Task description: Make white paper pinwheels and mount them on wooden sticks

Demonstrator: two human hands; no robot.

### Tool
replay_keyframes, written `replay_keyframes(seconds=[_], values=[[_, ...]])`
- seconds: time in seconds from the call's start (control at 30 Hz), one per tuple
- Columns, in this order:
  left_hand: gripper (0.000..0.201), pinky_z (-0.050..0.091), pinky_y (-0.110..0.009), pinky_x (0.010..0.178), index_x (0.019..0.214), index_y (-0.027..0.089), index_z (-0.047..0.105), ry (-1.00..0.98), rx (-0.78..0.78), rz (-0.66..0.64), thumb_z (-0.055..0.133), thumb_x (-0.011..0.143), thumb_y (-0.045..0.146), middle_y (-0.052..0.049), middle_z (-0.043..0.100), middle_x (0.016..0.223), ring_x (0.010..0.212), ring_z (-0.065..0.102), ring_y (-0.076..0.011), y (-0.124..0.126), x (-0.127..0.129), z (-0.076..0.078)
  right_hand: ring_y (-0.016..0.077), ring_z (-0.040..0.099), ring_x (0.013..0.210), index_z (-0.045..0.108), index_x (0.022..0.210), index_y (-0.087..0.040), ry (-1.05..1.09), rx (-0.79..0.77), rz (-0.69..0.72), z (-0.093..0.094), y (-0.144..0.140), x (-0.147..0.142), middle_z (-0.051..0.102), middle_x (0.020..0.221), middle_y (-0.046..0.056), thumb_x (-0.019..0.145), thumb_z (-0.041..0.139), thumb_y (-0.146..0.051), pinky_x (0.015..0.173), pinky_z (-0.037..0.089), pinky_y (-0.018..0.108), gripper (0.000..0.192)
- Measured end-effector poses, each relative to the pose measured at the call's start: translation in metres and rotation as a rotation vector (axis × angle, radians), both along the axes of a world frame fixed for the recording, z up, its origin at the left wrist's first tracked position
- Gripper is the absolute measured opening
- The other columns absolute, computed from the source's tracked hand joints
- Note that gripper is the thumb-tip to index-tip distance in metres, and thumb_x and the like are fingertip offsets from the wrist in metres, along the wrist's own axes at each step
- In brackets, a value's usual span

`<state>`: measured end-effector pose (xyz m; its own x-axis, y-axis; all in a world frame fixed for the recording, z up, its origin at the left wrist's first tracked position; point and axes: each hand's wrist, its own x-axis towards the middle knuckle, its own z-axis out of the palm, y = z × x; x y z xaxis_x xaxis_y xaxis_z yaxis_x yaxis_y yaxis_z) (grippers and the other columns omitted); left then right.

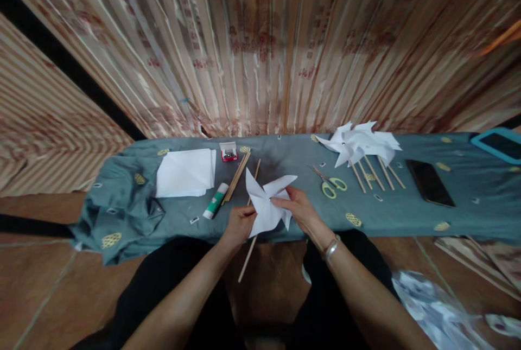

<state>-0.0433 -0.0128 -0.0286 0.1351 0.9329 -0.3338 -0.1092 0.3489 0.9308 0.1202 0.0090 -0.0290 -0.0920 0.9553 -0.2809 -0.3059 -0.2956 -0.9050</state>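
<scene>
The pinwheel (pixel 268 203) sat front and centre on the tabletop (pixel 407 214), between the left hand (pixel 240 224) and right hand (pixel 299 208). Left of it lay a glue stick (pixel 215 201), loose sticks (pixel 237 176) and a paper stack (pixel 186 172). To the right: scissors (pixel 330 182), finished pinwheels (pixel 360 144), then a phone (pixel 430 183).

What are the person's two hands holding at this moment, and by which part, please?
A white paper pinwheel on a wooden stick: left hand grips its left edge, right hand pinches near its centre.
</scene>
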Motion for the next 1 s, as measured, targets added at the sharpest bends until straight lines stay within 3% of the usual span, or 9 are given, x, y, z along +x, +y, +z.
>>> replay_keyframes(seconds=[0.27,0.7,0.87,1.0], values=[[0.03,0.042,-0.021,0.051,0.068,0.013,0.078,0.073,0.033,-0.014,0.082,0.05,0.037,-0.002,0.069,0.059,0.052,0.056,-0.0122,0.001,-0.002,-0.005,0.0209,0.068,0.07,0.067,0.087,-0.019,-0.002,-0.012,0.011,-0.002,-0.002,0.002,0.076,0.081,0.002,0.047,0.085,-0.03,0.069,0.052,0.033,0.045],[0.022,0.039,-0.021,0.049,0.057,0.015,0.076,0.115,0.108,-0.031,0.078,0.053,0.037,-0.001,0.064,0.054,0.053,0.053,-0.0131,0.003,0.005,-0.01,0.0163,0.063,0.063,0.064,0.081,-0.02,-0.022,-0.002,0.023,0.002,-0.005,0.011,0.071,0.072,-0.002,0.05,0.084,-0.029,0.064,0.049,0.029,0.038],[0.024,0.04,-0.021,0.05,0.06,0.014,0.076,0.068,0.064,-0.022,0.08,0.052,0.037,0.0,0.064,0.054,0.053,0.054,-0.0129,0.0,0.006,-0.004,0.0136,0.059,0.058,0.063,0.079,-0.021,-0.036,0.003,0.022,0.004,-0.004,0.01,0.069,0.067,-0.004,0.051,0.082,-0.03,0.062,0.047,0.028,0.035],[0.033,0.043,-0.022,0.054,0.07,0.013,0.076,-0.083,-0.028,-0.02,0.083,0.048,0.037,-0.001,0.067,0.058,0.053,0.058,-0.013,-0.008,0.01,0.003,0.0147,0.059,0.06,0.064,0.079,-0.02,-0.052,0.019,0.027,0.007,-0.002,0.01,0.068,0.068,-0.003,0.053,0.081,-0.033,0.061,0.045,0.028,0.034]])
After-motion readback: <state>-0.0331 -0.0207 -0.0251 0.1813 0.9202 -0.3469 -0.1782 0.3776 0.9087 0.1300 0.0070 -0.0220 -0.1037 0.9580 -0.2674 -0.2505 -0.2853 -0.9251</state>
